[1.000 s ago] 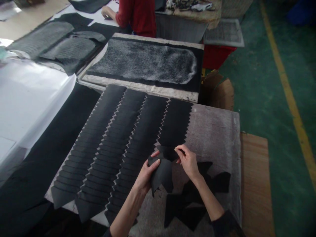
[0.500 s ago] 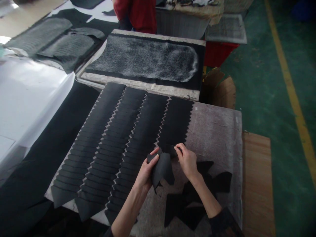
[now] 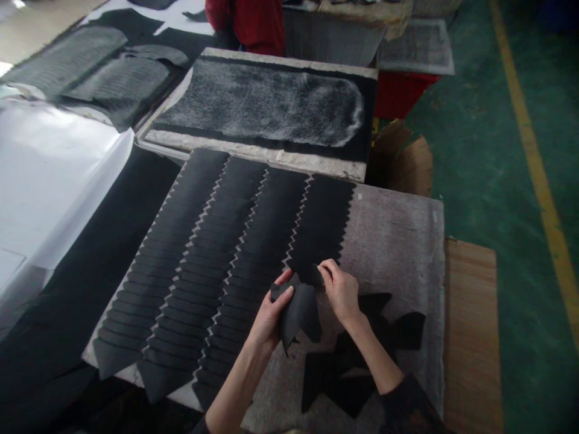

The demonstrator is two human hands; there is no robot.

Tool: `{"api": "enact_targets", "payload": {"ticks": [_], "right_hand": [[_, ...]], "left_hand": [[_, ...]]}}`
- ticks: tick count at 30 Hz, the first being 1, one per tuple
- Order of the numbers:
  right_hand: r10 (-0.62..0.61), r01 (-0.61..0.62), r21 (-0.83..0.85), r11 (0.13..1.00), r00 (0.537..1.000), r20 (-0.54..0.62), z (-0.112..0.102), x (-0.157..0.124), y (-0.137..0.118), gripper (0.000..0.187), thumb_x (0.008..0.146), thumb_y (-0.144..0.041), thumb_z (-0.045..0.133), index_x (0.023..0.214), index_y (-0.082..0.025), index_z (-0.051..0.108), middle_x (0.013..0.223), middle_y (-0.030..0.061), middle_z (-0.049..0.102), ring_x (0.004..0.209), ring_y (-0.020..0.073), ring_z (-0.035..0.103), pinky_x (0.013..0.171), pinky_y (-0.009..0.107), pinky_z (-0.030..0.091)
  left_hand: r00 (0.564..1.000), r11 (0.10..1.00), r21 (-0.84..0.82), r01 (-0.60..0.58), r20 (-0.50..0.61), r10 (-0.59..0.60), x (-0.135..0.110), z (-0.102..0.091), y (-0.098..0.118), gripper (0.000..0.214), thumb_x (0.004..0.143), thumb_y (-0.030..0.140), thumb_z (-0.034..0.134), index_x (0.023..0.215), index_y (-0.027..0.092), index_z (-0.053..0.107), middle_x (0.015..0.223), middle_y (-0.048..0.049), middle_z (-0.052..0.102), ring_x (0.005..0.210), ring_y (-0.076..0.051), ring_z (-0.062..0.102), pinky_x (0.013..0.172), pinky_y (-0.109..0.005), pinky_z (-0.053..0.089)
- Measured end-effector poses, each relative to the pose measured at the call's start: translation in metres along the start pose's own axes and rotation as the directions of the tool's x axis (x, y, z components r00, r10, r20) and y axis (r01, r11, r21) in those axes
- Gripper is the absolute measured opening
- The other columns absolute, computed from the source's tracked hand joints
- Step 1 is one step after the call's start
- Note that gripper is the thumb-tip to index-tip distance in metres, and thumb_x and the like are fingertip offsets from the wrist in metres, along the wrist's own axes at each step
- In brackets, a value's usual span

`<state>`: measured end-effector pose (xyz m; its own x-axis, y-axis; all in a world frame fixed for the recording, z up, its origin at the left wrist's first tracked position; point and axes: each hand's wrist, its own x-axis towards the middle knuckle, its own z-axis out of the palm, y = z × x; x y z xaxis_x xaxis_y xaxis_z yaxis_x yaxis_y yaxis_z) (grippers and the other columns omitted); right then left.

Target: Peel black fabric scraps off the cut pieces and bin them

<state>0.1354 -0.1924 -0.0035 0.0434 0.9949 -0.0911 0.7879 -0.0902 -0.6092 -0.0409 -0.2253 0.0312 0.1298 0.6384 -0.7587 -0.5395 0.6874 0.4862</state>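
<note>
Several dark, pointed cut pieces (image 3: 298, 310) are gripped between the thumb and fingers of my left hand (image 3: 271, 310). My right hand (image 3: 338, 288) pinches the edge of another dark cut piece (image 3: 312, 275) at the lower end of the fourth column. Four-sided dark pieces like these overlap in long columns (image 3: 217, 241) with zigzag edges on the board (image 3: 393, 241). A loose heap of dark cut pieces (image 3: 348, 374) lies on the board under and beside my right forearm. Whether the material is leather or fabric I cannot make out.
Behind the board, a second board carries a dark sheet with a whitish patch (image 3: 271, 108). White sheeting (image 3: 54, 163) lies at the left. A person in a red top (image 3: 257, 27) stands at the back. A torn cardboard box (image 3: 409, 163) and a wooden panel (image 3: 473, 325) are at the right.
My right hand has shifted very slightly, still pinching the dark piece. My left hand keeps its hold on the bunch with little movement. The view has moved a touch.
</note>
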Motion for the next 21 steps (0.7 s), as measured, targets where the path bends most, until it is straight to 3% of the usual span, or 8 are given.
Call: {"api": "enact_targets", "payload": {"ticks": [5, 13, 21], "right_hand": [[0.025, -0.025, 0.001, 1.000, 1.000, 0.000, -0.0003, 0.0012, 0.0003, 0.022, 0.098, -0.033, 0.044, 0.094, -0.024, 0.063, 0.072, -0.0001, 0.071, 0.061, 0.0142, 0.065, 0.058, 0.022, 0.035], [0.013, -0.013, 0.038, 0.999, 1.000, 0.017, -0.0027, 0.0036, 0.0007, 0.021, 0.098, -0.034, 0.045, 0.092, -0.025, 0.063, 0.072, -0.0015, 0.070, 0.060, 0.0135, 0.064, 0.060, 0.022, 0.036], [0.024, -0.024, -0.064, 0.998, 1.000, -0.002, 0.0040, 0.0020, 0.0025, 0.019, 0.098, -0.033, 0.046, 0.093, -0.025, 0.063, 0.073, -0.0016, 0.071, 0.064, 0.0145, 0.065, 0.057, 0.023, 0.033]], "left_hand": [[1.000, 0.999, 0.042, -0.005, 0.013, 0.005, 0.0002, 0.0016, 0.0016, 0.073, 0.075, 0.033, 0.079, 0.140, 0.026, 0.049, 0.125, -0.0094, 0.067, 0.100, -0.023, 0.069, 0.091, -0.029, 0.052], [0.997, 0.992, 0.123, -0.029, 0.072, 0.020, 0.0036, 0.0022, 0.0045, 0.069, 0.080, 0.031, 0.074, 0.143, 0.029, 0.044, 0.122, -0.0085, 0.067, 0.097, -0.021, 0.069, 0.087, -0.029, 0.054], [0.999, 0.991, 0.135, -0.012, 0.047, 0.006, 0.0084, 0.0022, 0.0046, 0.071, 0.079, 0.031, 0.075, 0.143, 0.030, 0.044, 0.119, -0.0069, 0.068, 0.091, -0.019, 0.069, 0.082, -0.027, 0.055]]}}
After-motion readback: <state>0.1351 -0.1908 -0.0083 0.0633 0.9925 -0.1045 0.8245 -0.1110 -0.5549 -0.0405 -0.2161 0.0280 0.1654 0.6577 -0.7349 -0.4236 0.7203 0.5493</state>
